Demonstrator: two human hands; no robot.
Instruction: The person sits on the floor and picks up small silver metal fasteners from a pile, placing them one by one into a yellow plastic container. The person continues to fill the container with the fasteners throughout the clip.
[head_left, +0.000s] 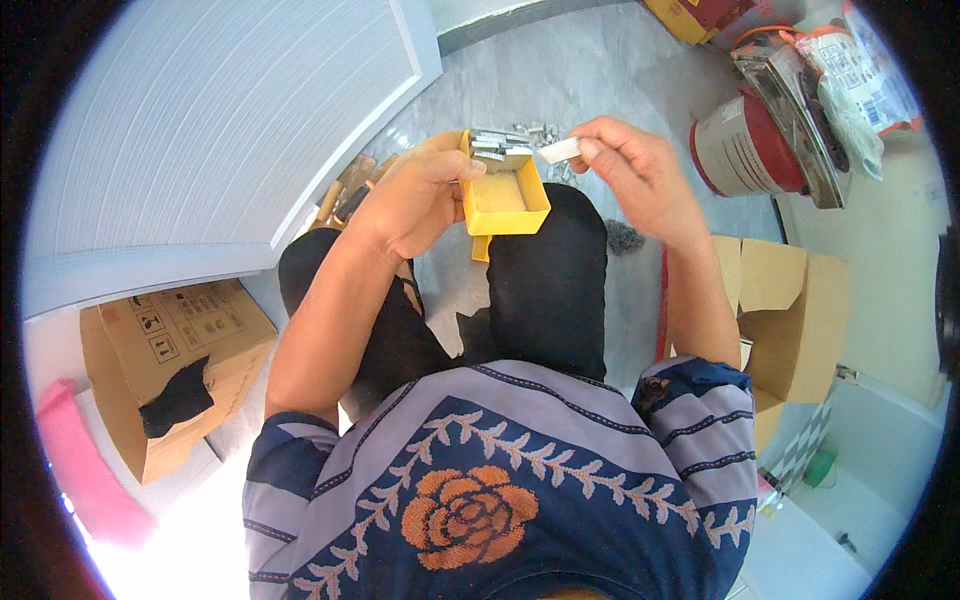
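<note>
My left hand (416, 191) holds a small yellow box (514, 223) by its left side, with the thumb over the rim. Short silvery metal strips (491, 142), which look like staple or nail strips, lie at the box's far end; its near part shows a pale bottom. Just right of the box, my right hand (645, 172) pinches a similar pale ridged strip (556, 151) between thumb and fingers. More metal strips (551, 133) lie loose on the grey floor beyond the box. Under the box, a second yellow piece (481, 248) is partly hidden.
Several handled tools (349, 191) lie by the grey panel door (225, 127), partly behind my left hand. A red-and-white bucket (742, 146) with packages stands at far right. Cardboard boxes flank me, left (187, 330) and right (795, 322). A dark fuzzy clump (624, 237) lies beside my knee.
</note>
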